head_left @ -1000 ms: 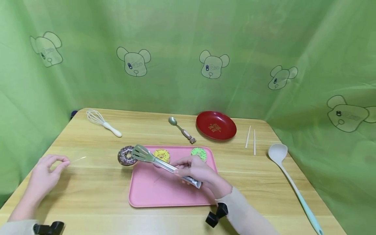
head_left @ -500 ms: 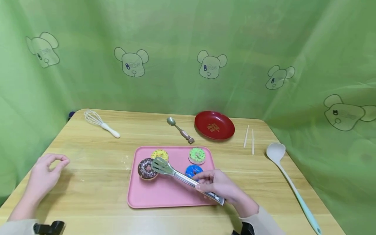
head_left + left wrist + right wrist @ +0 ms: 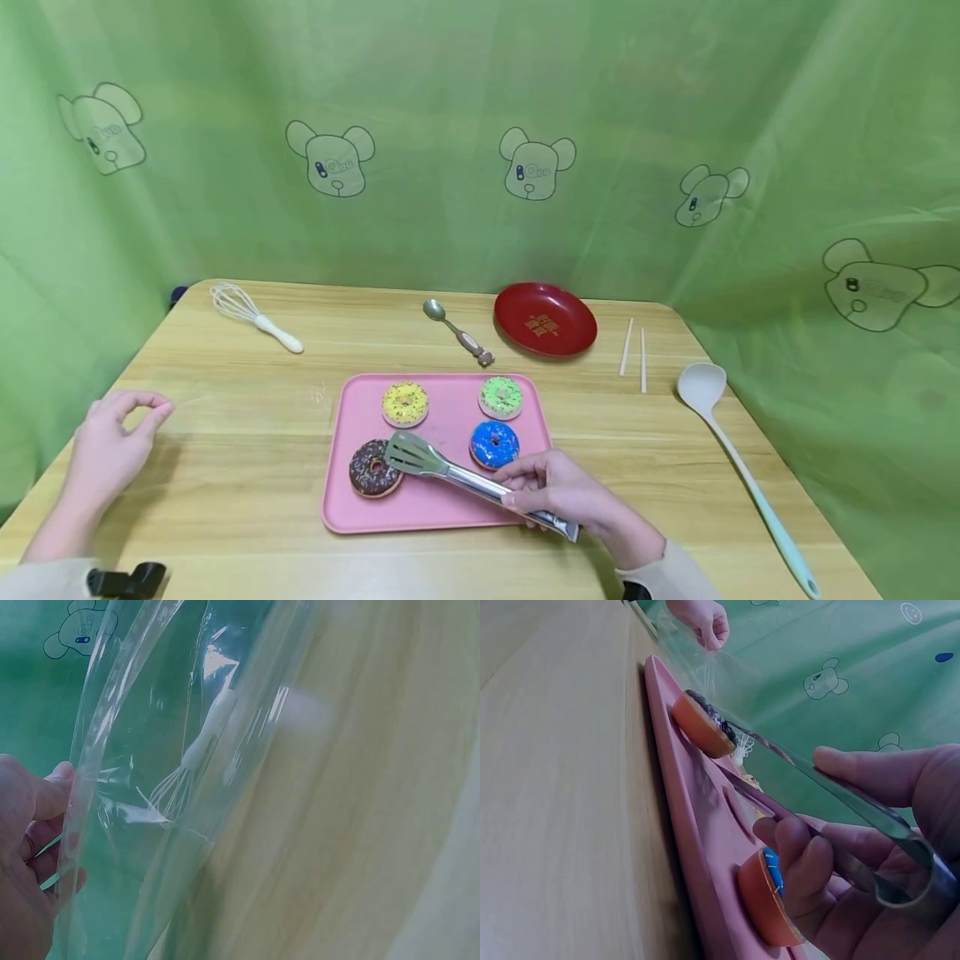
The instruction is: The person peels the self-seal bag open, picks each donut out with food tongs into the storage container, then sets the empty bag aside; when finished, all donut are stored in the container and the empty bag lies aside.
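In the head view my right hand (image 3: 558, 496) grips metal tongs (image 3: 480, 483), whose slotted head overlaps the edge of a chocolate doughnut (image 3: 367, 479). That doughnut is at the front left of a pink tray (image 3: 442, 515). The right wrist view shows the tongs' two arms (image 3: 847, 791) apart, their ends close to the doughnut. A yellow doughnut (image 3: 405, 404), a green doughnut (image 3: 500, 397) and a blue doughnut (image 3: 492, 444) share the tray. Left of it, my left hand (image 3: 112, 450) pinches the edge of a clear plastic bag (image 3: 142, 757), nearly invisible in the head view.
Behind the tray lie a white whisk (image 3: 276, 332), a spoon (image 3: 467, 340) and a red plate (image 3: 517, 302). Two white sticks (image 3: 642, 362) and a long ladle (image 3: 750, 467) are to the right. A green curtain (image 3: 435, 217) hangs round the wooden table (image 3: 247, 533).
The tongs and the chocolate doughnut have moved from beyond the tray's left edge, right and toward me, to its front left. The blue doughnut has come into sight. My left hand stays almost still.
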{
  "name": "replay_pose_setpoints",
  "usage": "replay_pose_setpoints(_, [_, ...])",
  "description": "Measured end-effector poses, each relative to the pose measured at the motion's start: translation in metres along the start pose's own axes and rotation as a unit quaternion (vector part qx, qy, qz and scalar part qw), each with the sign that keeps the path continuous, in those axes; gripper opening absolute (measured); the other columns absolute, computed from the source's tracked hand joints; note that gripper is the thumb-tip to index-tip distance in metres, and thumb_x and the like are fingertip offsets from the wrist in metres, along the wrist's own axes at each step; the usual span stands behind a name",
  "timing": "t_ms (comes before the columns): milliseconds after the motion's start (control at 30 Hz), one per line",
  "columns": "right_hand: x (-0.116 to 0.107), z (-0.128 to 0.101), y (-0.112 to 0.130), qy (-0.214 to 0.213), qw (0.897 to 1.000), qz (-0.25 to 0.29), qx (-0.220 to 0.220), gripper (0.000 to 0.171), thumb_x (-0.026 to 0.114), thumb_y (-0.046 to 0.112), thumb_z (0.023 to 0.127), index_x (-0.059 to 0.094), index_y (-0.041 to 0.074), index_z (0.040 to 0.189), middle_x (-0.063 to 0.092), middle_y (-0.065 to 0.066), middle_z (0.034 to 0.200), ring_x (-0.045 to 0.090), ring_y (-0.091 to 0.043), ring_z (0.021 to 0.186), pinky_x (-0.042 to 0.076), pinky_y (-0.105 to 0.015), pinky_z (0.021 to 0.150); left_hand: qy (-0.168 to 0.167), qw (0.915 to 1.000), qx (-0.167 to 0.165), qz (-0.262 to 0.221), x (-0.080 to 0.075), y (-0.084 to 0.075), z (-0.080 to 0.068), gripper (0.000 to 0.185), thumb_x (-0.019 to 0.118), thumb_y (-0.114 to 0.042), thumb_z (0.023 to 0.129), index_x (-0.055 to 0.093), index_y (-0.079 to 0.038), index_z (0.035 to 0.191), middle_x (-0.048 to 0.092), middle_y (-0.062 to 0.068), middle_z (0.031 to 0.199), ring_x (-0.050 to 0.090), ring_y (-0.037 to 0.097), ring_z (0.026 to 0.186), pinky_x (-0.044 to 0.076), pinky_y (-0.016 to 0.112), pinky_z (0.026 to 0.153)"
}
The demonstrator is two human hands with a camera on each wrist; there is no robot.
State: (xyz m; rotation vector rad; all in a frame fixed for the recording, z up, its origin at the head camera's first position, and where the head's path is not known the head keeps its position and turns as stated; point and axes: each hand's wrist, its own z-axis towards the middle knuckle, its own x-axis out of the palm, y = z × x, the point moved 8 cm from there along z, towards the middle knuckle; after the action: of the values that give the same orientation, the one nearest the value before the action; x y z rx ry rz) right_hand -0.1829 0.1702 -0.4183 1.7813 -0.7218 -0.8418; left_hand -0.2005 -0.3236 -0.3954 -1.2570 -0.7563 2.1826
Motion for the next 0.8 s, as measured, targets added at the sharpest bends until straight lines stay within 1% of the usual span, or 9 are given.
replay_pose_setpoints(133, [-0.003,0.000,-0.002,-0.003,1.000,-0.010,0.003,0.033,0.069,0.008,0.081,0.062,-0.006,0.109,0.062,-0.011,0.079,0.057,-0.016,0.060,0.050,-0.023,0.051,0.002,1.0000,0.000,-0.005,0.000,0.000,0.000,0.021,0.056,-0.012,0.093,0.059,0.008,0.097,0.051,0.027,0.109,0.038,0.050,0.109,0.017,0.058,0.104])
replay_pose_setpoints(233, [-0.009,-0.002,-0.002,-0.017,0.999,-0.028,0.004,0.034,0.070,0.009,0.081,0.062,-0.006,0.110,0.062,-0.009,0.082,0.056,-0.017,0.067,0.050,-0.023,0.054,-0.006,1.0000,0.003,0.001,0.001,0.000,0.000,0.020,0.057,-0.013,0.092,0.060,0.007,0.096,0.052,0.022,0.105,0.040,0.045,0.106,0.020,0.052,0.105])
replay_pose_setpoints(333, [-0.017,-0.006,-0.001,-0.035,0.999,-0.038,0.002,0.036,0.070,0.011,0.080,0.061,-0.007,0.111,0.062,-0.009,0.086,0.056,-0.018,0.075,0.050,-0.023,0.057,-0.013,0.9999,0.005,0.004,0.001,-0.001,0.000,0.020,0.058,-0.014,0.092,0.060,0.006,0.095,0.052,0.010,0.101,0.040,0.042,0.105,0.024,0.048,0.103])
replay_pose_setpoints(467, [-0.033,-0.014,0.003,-0.058,0.998,-0.028,-0.005,0.041,0.070,0.012,0.080,0.058,-0.009,0.114,0.062,-0.012,0.090,0.056,-0.019,0.077,0.050,-0.023,0.060,-0.018,0.9997,0.010,0.013,0.001,-0.001,0.001,0.018,0.060,-0.015,0.091,0.062,0.003,0.094,0.050,-0.004,0.097,0.043,0.023,0.101,0.030,0.033,0.097])
replay_pose_setpoints(533, [-0.042,-0.019,0.003,-0.072,0.997,-0.013,-0.012,0.044,0.070,0.011,0.080,0.056,-0.011,0.116,0.063,-0.015,0.092,0.058,-0.019,0.075,0.050,-0.023,0.061,-0.015,0.9997,0.010,0.017,0.002,0.000,0.000,0.018,0.060,-0.016,0.091,0.062,0.002,0.093,0.052,-0.002,0.097,0.045,0.017,0.099,0.031,0.027,0.095])
replay_pose_setpoints(600, [-0.052,-0.024,0.001,-0.082,0.997,0.006,-0.014,0.046,0.068,0.010,0.082,0.053,-0.013,0.118,0.063,-0.018,0.093,0.059,-0.020,0.072,0.051,-0.025,0.059,-0.001,0.9999,0.003,0.014,0.004,0.001,0.000,0.020,0.060,-0.017,0.091,0.062,0.002,0.094,0.055,0.006,0.100,0.047,0.019,0.101,0.033,0.032,0.098])
replay_pose_setpoints(667, [-0.063,-0.031,-0.002,-0.097,0.995,0.017,-0.015,0.048,0.067,0.009,0.083,0.050,-0.015,0.120,0.063,-0.019,0.093,0.059,-0.020,0.069,0.051,-0.026,0.058,0.021,0.9997,-0.005,0.006,0.008,0.003,0.000,0.023,0.058,-0.019,0.092,0.061,0.004,0.096,0.055,0.017,0.105,0.048,0.033,0.106,0.034,0.047,0.099])
replay_pose_setpoints(733, [-0.075,-0.040,-0.006,-0.112,0.993,0.020,-0.014,0.049,0.065,0.009,0.085,0.047,-0.016,0.122,0.062,-0.019,0.092,0.059,-0.020,0.065,0.051,-0.027,0.057,0.046,0.9989,-0.012,-0.001,0.011,0.005,0.001,0.026,0.056,-0.019,0.093,0.059,0.006,0.098,0.052,0.026,0.110,0.042,0.049,0.106,0.029,0.064,0.092])
replay_pose_setpoints(800, [-0.088,-0.050,-0.011,-0.134,0.991,0.013,-0.014,0.049,0.064,0.009,0.086,0.046,-0.017,0.123,0.062,-0.018,0.092,0.059,-0.019,0.064,0.052,-0.030,0.056,0.065,0.9978,-0.012,-0.004,0.014,0.006,0.001,0.026,0.056,-0.020,0.094,0.058,0.006,0.099,0.051,0.030,0.112,0.041,0.053,0.106,0.028,0.068,0.088])
